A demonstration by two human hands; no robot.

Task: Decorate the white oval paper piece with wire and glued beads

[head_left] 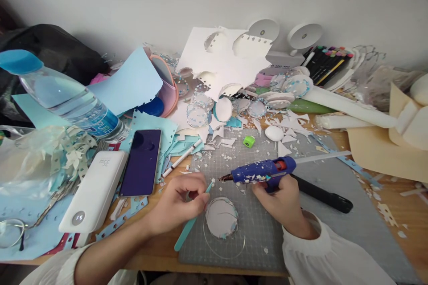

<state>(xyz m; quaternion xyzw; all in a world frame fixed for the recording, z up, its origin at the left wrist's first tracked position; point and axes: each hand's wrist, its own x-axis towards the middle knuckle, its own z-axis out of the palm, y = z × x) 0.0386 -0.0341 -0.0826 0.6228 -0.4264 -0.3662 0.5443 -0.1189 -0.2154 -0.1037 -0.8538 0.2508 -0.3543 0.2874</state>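
My left hand (pixel 183 198) is closed in a pinch around slim teal tweezers (pixel 186 235), whose narrow tip points up and away, with a small white paper bit at it. My right hand (pixel 282 202) grips a blue hot glue gun (pixel 249 172), its nozzle pointing left, just right of the tweezers' tip. White paper bits stick to the gun's barrel, and a clear glue stick (pixel 321 157) juts from its back. Below both hands a round white paper disc (pixel 221 217) with small pieces along its rim lies on the grey cutting mat (pixel 261 249), touched by neither hand. A thin clear ring (pixel 224 257) loops around its lower side.
To the left are a phone (pixel 140 162), a white power bank (pixel 95 189) and a leaning water bottle (pixel 73 98). A green sharpener (pixel 248 141), paper scraps and several decorated discs (pixel 197 113) lie ahead. A black-handled tool (pixel 324 193) lies behind my right hand.
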